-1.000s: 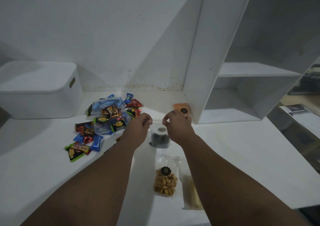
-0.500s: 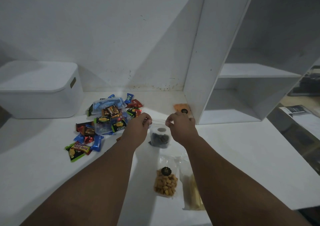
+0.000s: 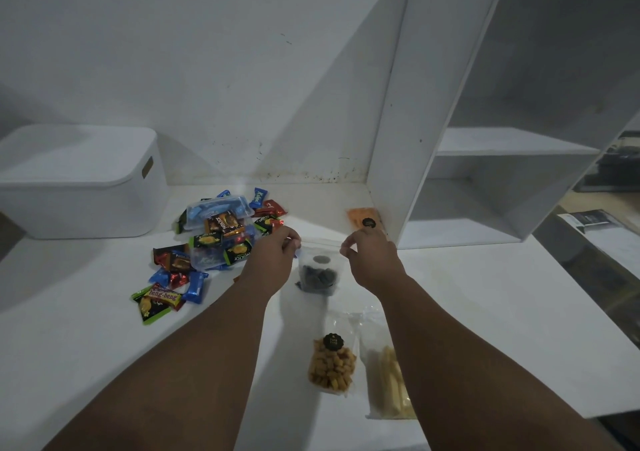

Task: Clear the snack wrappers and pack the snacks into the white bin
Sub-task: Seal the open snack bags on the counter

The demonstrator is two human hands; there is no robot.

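A clear pouch of dark snacks (image 3: 318,270) stands on the white table (image 3: 86,329). My left hand (image 3: 273,256) pinches its top left corner and my right hand (image 3: 372,260) pinches its top right corner. A pile of colourful wrapped snacks (image 3: 211,243) lies to the left. The white bin (image 3: 79,184) with its lid on sits at the far left. A bag of golden crackers (image 3: 332,364) and a bag of pale sticks (image 3: 388,385) lie near me. An orange pouch (image 3: 363,217) rests by the shelf.
A white open shelf unit (image 3: 485,160) stands on the table at the right, against the wall. The table's right edge drops off beside a lower surface with a dark booklet (image 3: 588,220).
Both hands have drawn slightly apart along the top of the dark-snack pouch, stretching its upper edge. The pouch stays in place.
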